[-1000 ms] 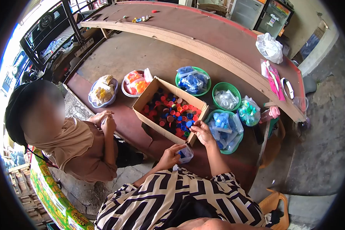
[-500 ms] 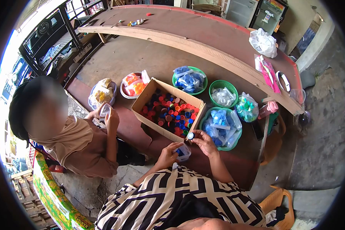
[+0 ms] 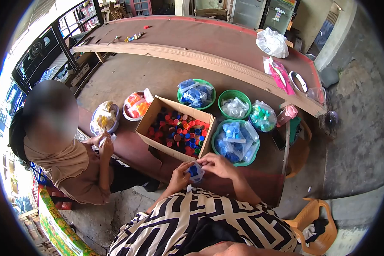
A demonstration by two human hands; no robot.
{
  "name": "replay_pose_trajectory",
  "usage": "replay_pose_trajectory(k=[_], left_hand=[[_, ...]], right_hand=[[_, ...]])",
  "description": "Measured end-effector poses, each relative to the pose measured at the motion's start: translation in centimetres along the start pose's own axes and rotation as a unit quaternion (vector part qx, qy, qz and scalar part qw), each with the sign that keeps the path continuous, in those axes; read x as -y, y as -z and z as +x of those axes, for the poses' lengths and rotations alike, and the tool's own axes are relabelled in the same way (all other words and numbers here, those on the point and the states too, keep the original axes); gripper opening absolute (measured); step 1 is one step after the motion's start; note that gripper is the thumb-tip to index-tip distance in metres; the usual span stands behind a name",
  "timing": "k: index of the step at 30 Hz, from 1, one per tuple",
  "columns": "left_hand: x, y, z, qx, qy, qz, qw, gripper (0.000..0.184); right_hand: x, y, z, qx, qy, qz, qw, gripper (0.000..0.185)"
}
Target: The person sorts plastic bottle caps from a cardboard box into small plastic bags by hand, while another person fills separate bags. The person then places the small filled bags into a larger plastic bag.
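Observation:
My left hand (image 3: pixel 179 176) is closed on the rim of a small clear plastic bag (image 3: pixel 195 172) with blue caps inside. At the bag's upper right edge, my right hand (image 3: pixel 217 165) has its fingers pressed together; whatever they hold is too small to make out. Just beyond both hands is an open cardboard box (image 3: pixel 170 147) of loose caps, mostly red and blue. To its right stands a light green basket (image 3: pixel 257 150) with bagged light blue caps.
Baskets of bagged caps surround the box: a green one (image 3: pixel 215 96), another green one (image 3: pixel 248 102) and a white bowl (image 3: pixel 126 114). A co-worker (image 3: pixel 72 166) at the left holds a small bag. A wooden ledge (image 3: pixel 200 58) crosses behind; an orange chair (image 3: pixel 328 237) stands lower right.
My right hand has come down from beside the box, where it held a blue cap, to the bag's edge. The camera view has shifted. The co-worker's hands have lowered.

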State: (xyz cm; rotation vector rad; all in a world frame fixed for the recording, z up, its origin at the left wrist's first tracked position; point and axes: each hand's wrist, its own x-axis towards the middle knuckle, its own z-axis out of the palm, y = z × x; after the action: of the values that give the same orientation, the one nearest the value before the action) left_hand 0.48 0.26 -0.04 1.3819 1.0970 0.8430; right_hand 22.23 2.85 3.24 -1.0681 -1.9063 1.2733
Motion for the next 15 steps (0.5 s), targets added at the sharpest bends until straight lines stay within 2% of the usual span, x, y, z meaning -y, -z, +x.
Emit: replay_pose_trajectory(k=[2, 3, 5, 6, 7, 8, 10, 14, 15], left_hand=[[0.0, 0.0, 0.0, 0.004, 0.010, -0.017, 1.000, 0.050], [0.2, 0.0, -0.1, 0.007, 0.005, -0.013, 1.000, 0.051], [0.2, 0.2, -0.3, 0.009, 0.000, -0.009, 1.000, 0.051], [0.2, 0.1, -0.3, 0.016, 0.009, -0.017, 1.000, 0.052], [0.1, 0.1, -0.4, 0.022, 0.019, -0.025, 0.999, 0.054], [0.2, 0.1, -0.4, 0.021, 0.017, -0.027, 0.999, 0.054], [0.4, 0.1, -0.6, 0.031, -0.002, -0.021, 0.999, 0.054], [0.2, 0.0, -0.6, 0.031, 0.018, -0.039, 0.999, 0.054], [0.1, 0.0, -0.7, 0.036, 0.015, -0.035, 0.999, 0.054]], right_hand=[[1.5, 2.8, 0.2, -0.083, -0.015, -0.039, 0.996, 0.024], [1.9, 4.7, 0.3, -0.137, 0.035, -0.098, 0.985, 0.022], [3.3, 9.3, 0.5, -0.233, 0.046, -0.102, 0.966, 0.016], [4.1, 11.8, 0.6, -0.291, 0.057, -0.191, 0.936, 0.013], [6.8, 13.7, 0.5, -0.345, 0.051, -0.191, 0.918, 0.011], [7.8, 16.2, 0.6, -0.400, 0.100, -0.279, 0.867, 0.010], [8.9, 20.7, 0.9, -0.474, 0.095, -0.325, 0.813, 0.011], [8.0, 28.6, 2.9, -0.492, -0.016, -0.532, 0.689, 0.022], [7.8, 29.4, 3.6, -0.483, -0.073, -0.567, 0.663, 0.027]])
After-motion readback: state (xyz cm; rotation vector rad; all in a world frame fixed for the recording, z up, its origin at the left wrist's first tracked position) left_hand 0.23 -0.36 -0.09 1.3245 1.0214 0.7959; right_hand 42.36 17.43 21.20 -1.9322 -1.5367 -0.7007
